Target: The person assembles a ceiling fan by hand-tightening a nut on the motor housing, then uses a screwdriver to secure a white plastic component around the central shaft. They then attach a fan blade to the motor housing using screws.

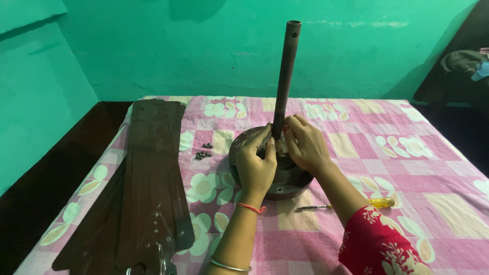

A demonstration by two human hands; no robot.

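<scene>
A brown ceiling fan motor (pixel 285 179) lies on a pink checked floral bedsheet (pixel 367 137), with its long brown downrod (pixel 285 71) standing upright from the centre. My left hand (pixel 254 165) and my right hand (pixel 304 145) both press in around the base of the rod on top of the motor. Their fingers are curled close to the rod's foot. What the fingertips pinch there is hidden.
Stacked brown fan blades (pixel 147 188) lie on the sheet's left side. A few dark screws (pixel 202 152) sit between blades and motor. A yellow-handled screwdriver (pixel 356 203) lies under my right forearm. Green walls stand behind; dark floor at the left.
</scene>
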